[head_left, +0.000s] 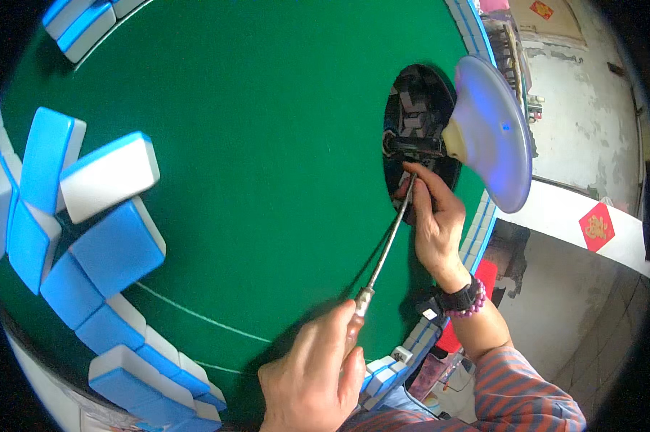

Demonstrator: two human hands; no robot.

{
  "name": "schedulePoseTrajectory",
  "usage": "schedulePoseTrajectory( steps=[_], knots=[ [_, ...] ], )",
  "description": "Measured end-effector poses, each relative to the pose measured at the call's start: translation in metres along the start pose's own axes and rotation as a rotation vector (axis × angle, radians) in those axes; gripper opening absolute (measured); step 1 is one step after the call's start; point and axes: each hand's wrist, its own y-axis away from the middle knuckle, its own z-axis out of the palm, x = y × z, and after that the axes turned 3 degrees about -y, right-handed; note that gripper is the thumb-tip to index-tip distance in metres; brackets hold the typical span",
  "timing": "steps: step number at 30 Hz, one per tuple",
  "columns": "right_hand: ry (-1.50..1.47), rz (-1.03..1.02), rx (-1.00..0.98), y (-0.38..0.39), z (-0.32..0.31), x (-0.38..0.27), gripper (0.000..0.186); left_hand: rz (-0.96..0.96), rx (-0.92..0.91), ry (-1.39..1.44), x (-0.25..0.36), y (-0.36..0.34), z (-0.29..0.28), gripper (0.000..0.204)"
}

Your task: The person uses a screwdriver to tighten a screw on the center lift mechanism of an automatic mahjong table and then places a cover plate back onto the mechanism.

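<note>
On the right of the green tabletop [253,180], two bare hands work a screwdriver [387,252] beside a glossy black disc [404,101].
At the near edge, the left hand [307,378] is wrapped round the screwdriver's brown handle, its metal shaft slanting away to the far right. The right hand [438,227] has thumb and forefinger at the tip, in front of the disc's near part; whether they pinch the shaft or something small, I cannot tell. A black stem [417,146] crosses the disc, leading right to a pale, dish-shaped shade [494,129]. Blue-and-white tiles [119,248] lie in a loose cluster on the left, well apart from both hands.
</note>
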Motion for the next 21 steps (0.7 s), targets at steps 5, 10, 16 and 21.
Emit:
schedulePoseTrajectory(
  steps=[5,10,16,21],
  knots=[
    [0.078,-0.014,-0.065,-0.001,0.000,-0.002,0.025,-0.043,-0.049,-0.004,0.003,0.001,0.001,0.040],
    [0.104,0.021,-0.078,-0.003,-0.005,-0.006,0.027,-0.029,-0.103,-0.020,0.003,-0.004,0.000,0.039],
    [0.135,0.040,-0.122,-0.005,-0.008,-0.010,0.033,-0.048,-0.119,-0.023,0.007,-0.017,-0.003,0.033],
    [0.122,0.043,-0.137,-0.012,-0.009,-0.011,0.026,-0.060,-0.113,0.019,0.008,-0.022,-0.002,0.030]
  ],
)
